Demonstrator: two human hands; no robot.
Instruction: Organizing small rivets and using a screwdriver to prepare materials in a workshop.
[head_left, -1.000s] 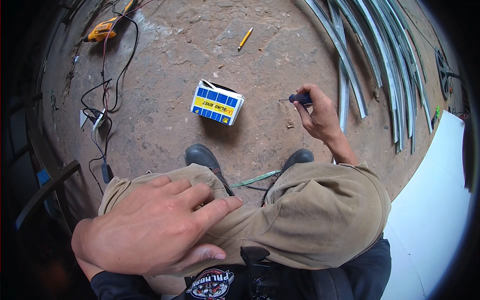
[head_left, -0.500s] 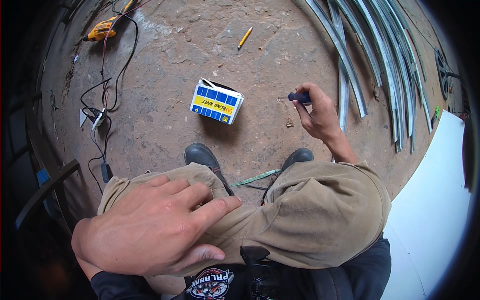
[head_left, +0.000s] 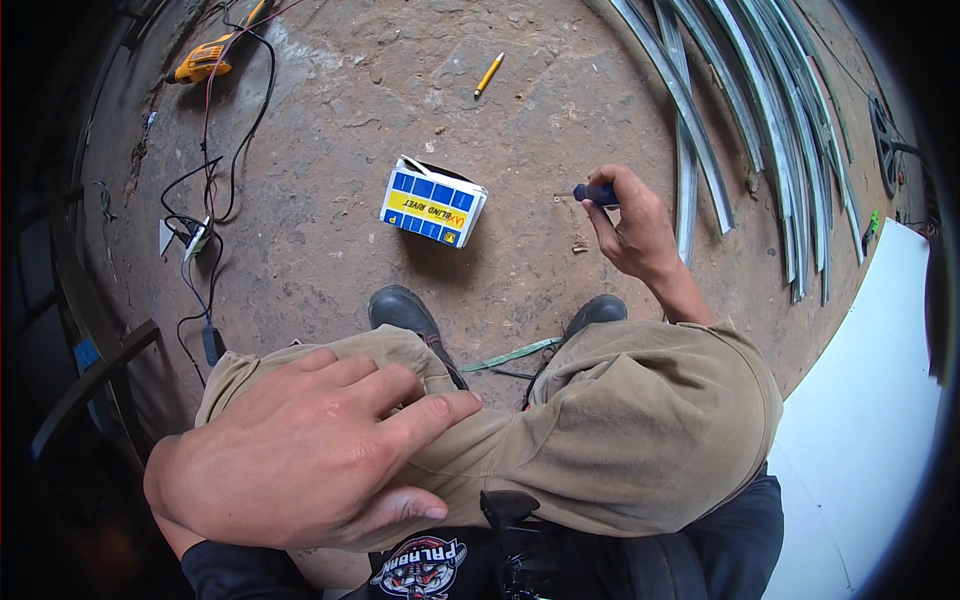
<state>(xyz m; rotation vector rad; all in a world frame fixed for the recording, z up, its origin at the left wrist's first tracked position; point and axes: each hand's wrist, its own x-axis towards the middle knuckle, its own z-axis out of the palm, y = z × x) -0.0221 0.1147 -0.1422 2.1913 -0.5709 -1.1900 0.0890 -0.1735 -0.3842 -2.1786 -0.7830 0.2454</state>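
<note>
In my right hand (head_left: 638,232), out over the floor beyond my right knee, is a screwdriver (head_left: 594,194) with a dark blue handle. Its thin shaft points left, close to a tiny pale bit (head_left: 557,199) by the tip; whether they touch I cannot tell. Fingers and thumb close round the handle. My left hand (head_left: 310,450) rests above my left thigh, palm down, empty, fingers loosely spread. Between the hands, farther off, a white, blue and yellow cardboard box (head_left: 433,205) stands on the floor with a top flap partly raised.
A yellow pencil-like stick (head_left: 489,75) lies beyond the box. Long metal profiles (head_left: 775,130) spread at the far right, above a white sheet (head_left: 860,430). At the far left are an orange power drill (head_left: 205,60) and tangled black cables (head_left: 262,120). A green strip (head_left: 510,355) lies between my boots.
The screwdriver handle has shifted very slightly left, and less of its shaft shows. My left hand and the box stay in place.
</note>
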